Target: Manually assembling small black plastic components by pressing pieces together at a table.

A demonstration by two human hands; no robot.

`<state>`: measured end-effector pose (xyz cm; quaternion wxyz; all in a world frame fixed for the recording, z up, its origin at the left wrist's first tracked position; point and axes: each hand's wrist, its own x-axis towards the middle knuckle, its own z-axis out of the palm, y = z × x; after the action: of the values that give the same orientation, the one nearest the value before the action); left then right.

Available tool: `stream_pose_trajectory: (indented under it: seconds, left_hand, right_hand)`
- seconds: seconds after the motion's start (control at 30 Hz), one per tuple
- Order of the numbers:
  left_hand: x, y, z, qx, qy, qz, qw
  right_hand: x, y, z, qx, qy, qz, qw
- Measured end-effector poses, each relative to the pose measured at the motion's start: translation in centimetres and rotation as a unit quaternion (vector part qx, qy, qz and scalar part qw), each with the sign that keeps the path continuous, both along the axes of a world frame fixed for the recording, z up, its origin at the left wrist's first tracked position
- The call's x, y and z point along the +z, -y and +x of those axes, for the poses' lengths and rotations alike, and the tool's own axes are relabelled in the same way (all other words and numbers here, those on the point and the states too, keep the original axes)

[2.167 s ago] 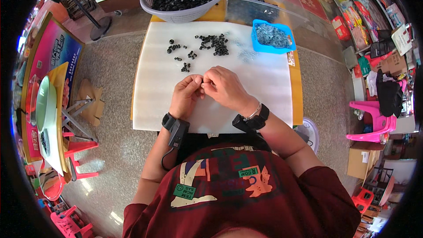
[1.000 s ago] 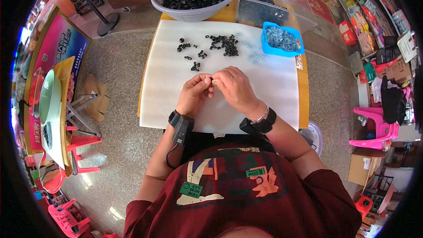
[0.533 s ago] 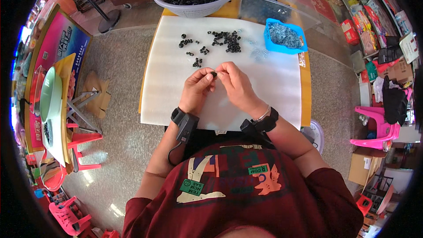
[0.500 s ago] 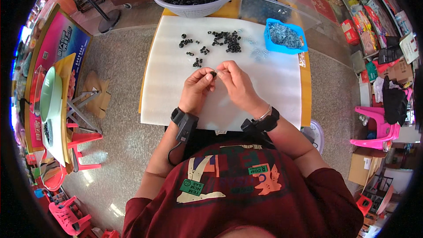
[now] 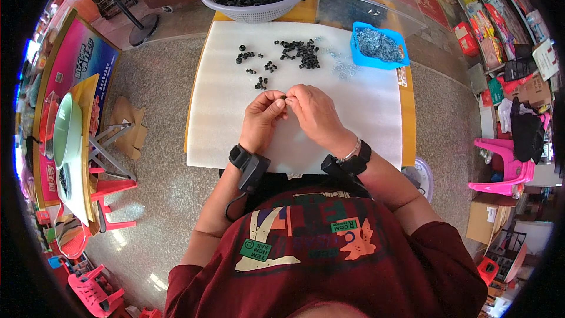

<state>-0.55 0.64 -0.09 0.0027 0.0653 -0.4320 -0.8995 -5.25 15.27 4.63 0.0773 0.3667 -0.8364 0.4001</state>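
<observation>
Between thumb and forefinger, my left hand [image 5: 262, 119] pinches a small black round part [image 5: 283, 98], mostly covered by the fingertips. My right hand [image 5: 316, 115] meets it there, its fingers pinched together against the part; whatever else they hold is too small to make out. Both hands are above the white foam sheet [image 5: 235, 135]. Beyond them lie loose black parts [image 5: 308, 55], one larger heap and several small clusters to its left. Small clear pieces [image 5: 343, 69] are scattered right of the heap, near a blue basket [image 5: 356, 58] filled with similar clear, shiny pieces [image 5: 379, 44].
A grey basket [image 5: 259, 14] heaped with black parts stands at the table's far edge, beside a clear plastic box [image 5: 365, 15]. The yellow table edge [image 5: 408, 141] shows on the right. A pink stool [image 5: 503, 165] and crowded shelves stand further right; a side table with a green bowl [image 5: 69, 126] is left.
My right fingers have closed in on the black part in my left hand, and the right hand has turned slightly. The whole view has shifted a little.
</observation>
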Motion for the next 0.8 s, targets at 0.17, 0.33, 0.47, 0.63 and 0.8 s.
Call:
stream_pose_trajectory:
  seconds: [0.17, 0.33, 0.47, 0.63, 0.8]
  left_hand:
    - [-0.6, -0.4, -0.1, 0.015, -0.023, -0.069, 0.997]
    - [-0.3, -0.7, 0.1, 0.02, -0.029, -0.16, 0.986]
    - [-0.2, -0.1, -0.1, 0.029, 0.012, 0.021, 0.999]
    - [0.7, 0.0, 0.0, 0.006, 0.012, 0.026, 1.0]
    - [0.2, 0.5, 0.2, 0.0, -0.005, 0.06, 0.998]
  right_hand:
    - [0.0, 0.2, 0.8, -0.035, 0.084, -0.011, 0.996]
    - [-2.3, -1.0, -0.3, -0.012, 0.188, -0.018, 0.982]
    - [-2.0, -1.2, -1.3, -0.04, 0.41, -0.081, 0.908]
    - [-3.5, 0.1, -3.4, -0.094, -0.06, 0.021, 0.994]
    - [-3.5, -0.7, -4.3, -0.13, -0.096, 0.031, 0.986]
